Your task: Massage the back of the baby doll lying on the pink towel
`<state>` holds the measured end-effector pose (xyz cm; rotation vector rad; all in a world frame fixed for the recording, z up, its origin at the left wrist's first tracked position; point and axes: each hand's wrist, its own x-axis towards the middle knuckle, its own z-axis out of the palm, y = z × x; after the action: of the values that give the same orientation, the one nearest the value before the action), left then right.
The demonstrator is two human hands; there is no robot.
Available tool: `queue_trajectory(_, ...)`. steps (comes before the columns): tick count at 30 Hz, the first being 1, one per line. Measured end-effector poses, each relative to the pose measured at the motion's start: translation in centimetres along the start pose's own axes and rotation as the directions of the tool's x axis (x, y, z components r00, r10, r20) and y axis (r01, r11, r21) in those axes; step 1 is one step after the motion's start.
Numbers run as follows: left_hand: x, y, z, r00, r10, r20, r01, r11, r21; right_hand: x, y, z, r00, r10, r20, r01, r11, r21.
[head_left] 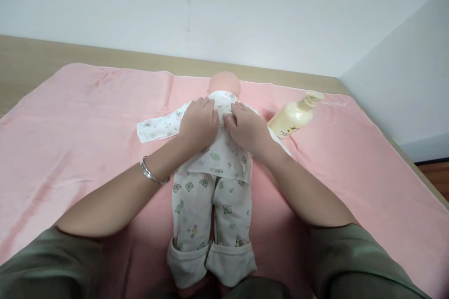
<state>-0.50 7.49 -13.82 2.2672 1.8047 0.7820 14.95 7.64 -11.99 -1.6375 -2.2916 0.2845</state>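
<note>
A baby doll (225, 83) in a white printed top (215, 159) and matching trousers (231, 210) lies lengthwise in front of me, its bald head at the far end. No facial features show. My left hand (199, 123) is closed on the upper left part of the top, fingers bent into the fabric. Across from it, my right hand (246, 128) grips the upper right part, with thumb and fingers pressed on the cloth. A narrow strip of the top shows between my hands. The left sleeve stretches out sideways; the right one is mostly behind my wrist.
A cream pump bottle (293, 117) leans to the right of the doll, close to my right wrist. Beneath everything lies a pink cloth (87, 149) on a wooden surface (28, 56). A white wall rises behind, with another at the right.
</note>
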Motion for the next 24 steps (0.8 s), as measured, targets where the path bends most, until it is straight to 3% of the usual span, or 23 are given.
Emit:
queue_trajectory(4, -1.4, 1.3, 0.3, 0.996, 0.081, -0.026, -0.081, 0.997, -0.006, 2.0, 1.5, -0.2, 0.995, 0.092, 0.039, -0.094, 0.994, 0.05)
queue_trajectory(10, 1.3, -0.9, -0.2, 0.99, -0.107, 0.094, 0.118, 0.986, -0.117, -0.9, -0.7, -0.2, 1.0, -0.016, -0.016, 0.011, 0.957, -0.291)
queue_trajectory(12, 1.5, -1.1, 0.0, 0.989, -0.126, 0.079, 0.135, 0.983, -0.121, -2.0, -1.4, -0.4, 0.998, -0.061, 0.007, 0.059, 0.93, -0.362)
queue_trajectory(14, 0.8, -0.6, 0.5, 0.997, -0.077, 0.01, 0.078, 0.993, -0.09, -2.0, -1.3, -0.6, 0.997, -0.07, 0.024, 0.074, 0.939, -0.336)
queue_trajectory(18, -1.5, 1.2, 1.2, 0.997, 0.071, -0.041, -0.073, 0.997, -0.036, 0.7, 0.9, -0.5, 0.999, 0.032, 0.037, -0.029, 0.996, -0.084)
queue_trajectory(21, -1.8, 1.6, 0.8, 0.999, 0.035, 0.015, -0.034, 0.998, -0.06, 2.3, 2.2, -0.1, 0.997, 0.032, 0.071, -0.034, 0.999, 0.025)
queue_trajectory(24, -0.4, 0.9, 0.0, 0.995, -0.054, 0.083, 0.062, 0.993, -0.097, 1.8, 1.7, 0.2, 0.999, -0.014, 0.041, 0.017, 0.997, -0.07)
